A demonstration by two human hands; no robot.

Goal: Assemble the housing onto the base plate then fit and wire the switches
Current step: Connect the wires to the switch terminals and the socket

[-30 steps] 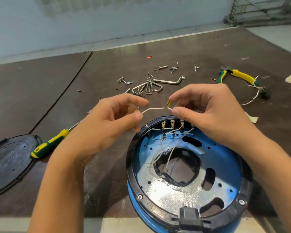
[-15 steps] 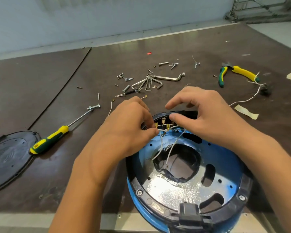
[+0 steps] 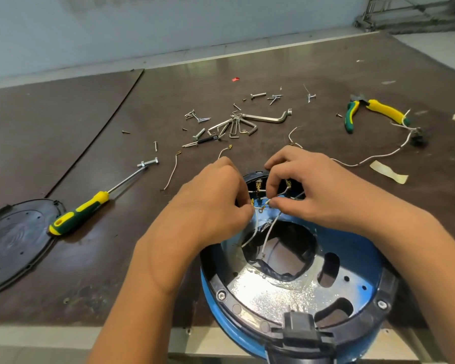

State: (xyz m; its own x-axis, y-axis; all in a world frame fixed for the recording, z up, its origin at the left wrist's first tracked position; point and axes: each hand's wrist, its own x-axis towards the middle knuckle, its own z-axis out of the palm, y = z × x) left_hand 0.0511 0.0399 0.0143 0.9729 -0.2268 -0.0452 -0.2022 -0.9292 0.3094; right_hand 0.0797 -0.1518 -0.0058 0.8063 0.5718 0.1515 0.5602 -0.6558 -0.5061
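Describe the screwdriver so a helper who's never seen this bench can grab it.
Find the blue housing at the near edge of the table, then the black round plate far left. The screwdriver lies between them, beside the plate. Its single straight yellow-and-green handle sets it apart from the two-handled pliers of the same colours, far right.

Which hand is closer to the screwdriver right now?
Left. The left hand pinches wire at the rim of the housing, the screwdriver lying out to its left; the right hand, also pinching wire, sits on the far side from it.
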